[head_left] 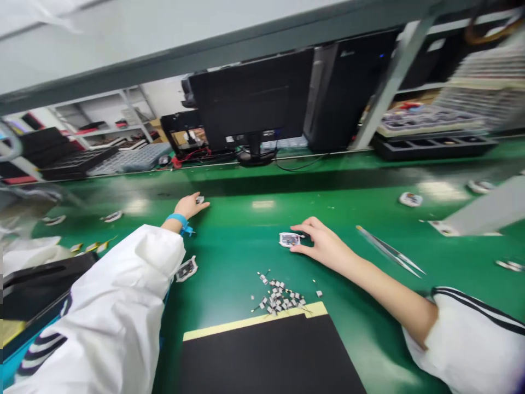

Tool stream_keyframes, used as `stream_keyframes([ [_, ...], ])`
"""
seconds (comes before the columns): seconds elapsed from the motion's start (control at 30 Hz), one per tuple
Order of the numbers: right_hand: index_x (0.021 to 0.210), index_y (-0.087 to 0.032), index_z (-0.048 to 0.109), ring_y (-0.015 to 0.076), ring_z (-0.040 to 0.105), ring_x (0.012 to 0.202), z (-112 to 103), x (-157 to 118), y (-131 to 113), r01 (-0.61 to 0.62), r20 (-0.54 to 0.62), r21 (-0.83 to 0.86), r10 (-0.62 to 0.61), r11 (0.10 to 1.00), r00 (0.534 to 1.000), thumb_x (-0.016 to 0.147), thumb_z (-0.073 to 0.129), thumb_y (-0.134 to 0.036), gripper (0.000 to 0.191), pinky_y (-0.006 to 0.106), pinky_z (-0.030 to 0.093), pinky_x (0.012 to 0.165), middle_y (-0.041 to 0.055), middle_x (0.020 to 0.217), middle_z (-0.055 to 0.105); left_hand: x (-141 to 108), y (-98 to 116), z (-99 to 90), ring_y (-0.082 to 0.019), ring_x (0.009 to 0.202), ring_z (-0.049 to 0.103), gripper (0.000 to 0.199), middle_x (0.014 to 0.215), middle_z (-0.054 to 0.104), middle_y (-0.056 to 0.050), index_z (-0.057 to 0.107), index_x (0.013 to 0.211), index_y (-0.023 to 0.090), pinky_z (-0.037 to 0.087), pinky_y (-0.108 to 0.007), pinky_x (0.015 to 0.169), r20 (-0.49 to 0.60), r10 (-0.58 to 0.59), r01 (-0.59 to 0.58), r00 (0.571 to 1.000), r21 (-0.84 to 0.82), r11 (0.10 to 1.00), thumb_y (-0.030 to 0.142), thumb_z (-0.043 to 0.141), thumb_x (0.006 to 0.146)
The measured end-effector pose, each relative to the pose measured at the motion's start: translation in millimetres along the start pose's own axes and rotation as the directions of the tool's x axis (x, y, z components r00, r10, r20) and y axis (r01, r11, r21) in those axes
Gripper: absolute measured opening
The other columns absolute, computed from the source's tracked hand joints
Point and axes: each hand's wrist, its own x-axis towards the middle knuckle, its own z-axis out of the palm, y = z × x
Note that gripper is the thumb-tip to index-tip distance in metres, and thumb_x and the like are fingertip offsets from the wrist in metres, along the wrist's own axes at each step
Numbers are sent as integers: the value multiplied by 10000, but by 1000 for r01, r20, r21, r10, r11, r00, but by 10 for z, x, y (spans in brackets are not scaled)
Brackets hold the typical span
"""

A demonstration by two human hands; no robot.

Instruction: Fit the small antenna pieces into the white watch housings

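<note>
On the green table, my right hand (318,236) has thumb and forefinger curved round the right end of a small white housing (289,239) with a circuit board inside. Farther off to the left, my left hand (189,206), wearing a blue wrist strap (178,219), reaches out and pinches a similar small white housing (200,200), partly hidden by the fingers. Another open housing (187,270) lies beside my left sleeve. Between my arms is a pile of small grey-white parts with thin leads (281,298). Tweezers (389,250) rest right of my right hand.
A black mat (266,355) with a yellow edge lies in front of me. More white housings (410,199) are scattered at right and left. A monitor (254,98) and black computer tower (348,98) stand behind. At right, a metal post (488,208) is fixed to the table.
</note>
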Motion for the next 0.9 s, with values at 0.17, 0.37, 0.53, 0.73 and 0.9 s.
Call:
stream_keyframes([
  [0.17, 945, -208, 535, 106, 503, 732, -105, -542, -340, 254, 288, 190, -302, 948, 909, 627, 628, -504, 444, 200, 400, 603, -7, 837, 524, 61, 76, 73, -184, 987, 495, 324, 1087, 494, -78, 466, 1083, 134, 428, -404, 854, 0, 15, -15, 1000, 68, 998, 325, 471, 822],
  [0.37, 778, -183, 524, 123, 499, 713, 232, -1012, -506, 498, 278, 94, -503, 862, 819, 725, 529, -491, 313, 241, 392, 676, -5, 714, 526, -25, 188, -130, -185, 962, 512, 352, 1057, 515, -84, 446, 1101, 119, 426, -402, 849, -4, 10, -10, 1000, 32, 999, 306, 496, 807],
  [0.53, 750, -164, 512, 124, 462, 678, 411, -975, -606, 496, 222, 58, -496, 866, 840, 775, 482, -452, 291, 242, 378, 624, 17, 721, 508, -600, 591, -265, -144, 926, 530, 490, 1036, 558, -59, 414, 1141, 135, 416, -259, 850, 72, 223, -213, 972, -127, 969, 359, 565, 733],
  [0.73, 760, -164, 518, 118, 466, 657, 458, -836, -699, 523, 239, 73, -524, 849, 818, 788, 469, -443, 284, 235, 374, 603, 14, 711, 513, -1610, 876, -15, -186, 941, 522, 502, 1047, 549, -70, 398, 1174, 151, 428, -302, 829, 135, 690, -639, 711, -286, 714, 190, 576, 707],
  [0.9, 829, -169, 524, 135, 508, 702, 261, -740, -555, 443, 160, -16, -436, 896, 886, 821, 443, -382, 229, 245, 402, 627, 25, 745, 536, -1829, 833, -6, -170, 952, 472, 317, 1019, 521, -56, 479, 1104, 190, 403, -301, 843, 20, 760, -727, 650, -276, 629, 252, 505, 795],
])
